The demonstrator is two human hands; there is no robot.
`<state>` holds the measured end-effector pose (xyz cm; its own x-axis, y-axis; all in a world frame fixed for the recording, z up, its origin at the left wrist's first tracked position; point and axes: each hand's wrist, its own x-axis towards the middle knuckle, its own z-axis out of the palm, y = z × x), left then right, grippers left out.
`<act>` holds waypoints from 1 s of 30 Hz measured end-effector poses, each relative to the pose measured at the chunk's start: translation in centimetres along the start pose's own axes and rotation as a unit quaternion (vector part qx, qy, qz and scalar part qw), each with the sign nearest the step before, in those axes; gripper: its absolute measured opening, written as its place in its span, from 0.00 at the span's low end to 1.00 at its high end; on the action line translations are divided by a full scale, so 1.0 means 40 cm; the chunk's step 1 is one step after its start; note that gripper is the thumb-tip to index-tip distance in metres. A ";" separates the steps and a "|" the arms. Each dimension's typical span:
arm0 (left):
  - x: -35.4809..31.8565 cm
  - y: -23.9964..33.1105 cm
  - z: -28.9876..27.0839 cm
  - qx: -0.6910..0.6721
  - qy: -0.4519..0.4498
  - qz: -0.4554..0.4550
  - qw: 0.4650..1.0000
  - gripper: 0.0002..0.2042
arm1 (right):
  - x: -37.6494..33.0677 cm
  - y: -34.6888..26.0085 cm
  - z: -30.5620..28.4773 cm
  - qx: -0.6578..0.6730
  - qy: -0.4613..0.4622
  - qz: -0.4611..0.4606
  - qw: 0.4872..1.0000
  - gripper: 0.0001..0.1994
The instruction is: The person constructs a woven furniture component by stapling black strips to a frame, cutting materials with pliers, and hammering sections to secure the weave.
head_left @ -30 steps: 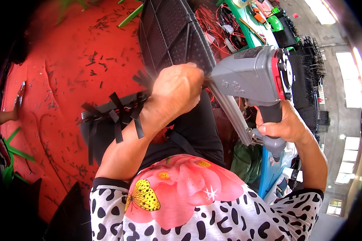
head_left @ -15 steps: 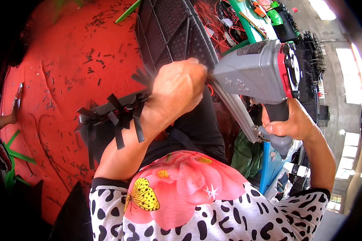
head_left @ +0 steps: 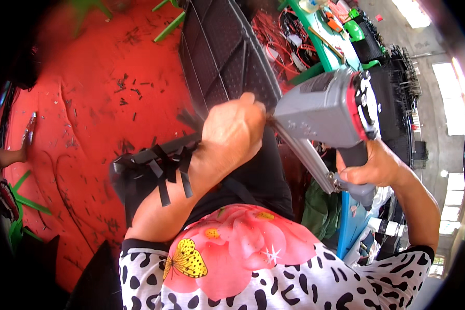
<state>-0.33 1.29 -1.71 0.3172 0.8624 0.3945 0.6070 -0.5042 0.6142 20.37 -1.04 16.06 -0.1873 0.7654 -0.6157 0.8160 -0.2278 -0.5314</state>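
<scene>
My right hand (head_left: pixel 373 166) is wrapped around the dark handle of a grey pneumatic staple gun (head_left: pixel 331 109) with a red band near its cap. Its nose points left at my left hand (head_left: pixel 233 130). That hand is closed over the edge of a black woven panel (head_left: pixel 219 57) that rises away from my lap. What the fingers pinch is hidden under the hand. Black straps (head_left: pixel 166 170) hang loose from a dark frame piece (head_left: pixel 132 165) beside my left forearm.
The red floor (head_left: pixel 82 103) is strewn with short black offcuts. A green workbench (head_left: pixel 328 44) with tools, a green bottle and red wires stands at the upper right. Another person's hand (head_left: pixel 10 155) shows at the far left edge. Green sticks (head_left: pixel 26 199) lie at the lower left.
The staple gun and my right hand have shifted slightly right and up. My left hand stays clamped on the panel edge.
</scene>
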 end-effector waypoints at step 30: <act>0.029 0.020 -0.012 0.014 -0.070 -0.134 0.988 0.27 | 0.260 0.731 -0.305 -0.108 0.379 0.254 0.884 0.37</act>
<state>0.16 1.86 -0.41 0.2383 0.9636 0.1212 0.7023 -0.2572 0.6638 48.93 7.61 1.20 0.5854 0.7996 -0.1337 0.7905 -0.5996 -0.1248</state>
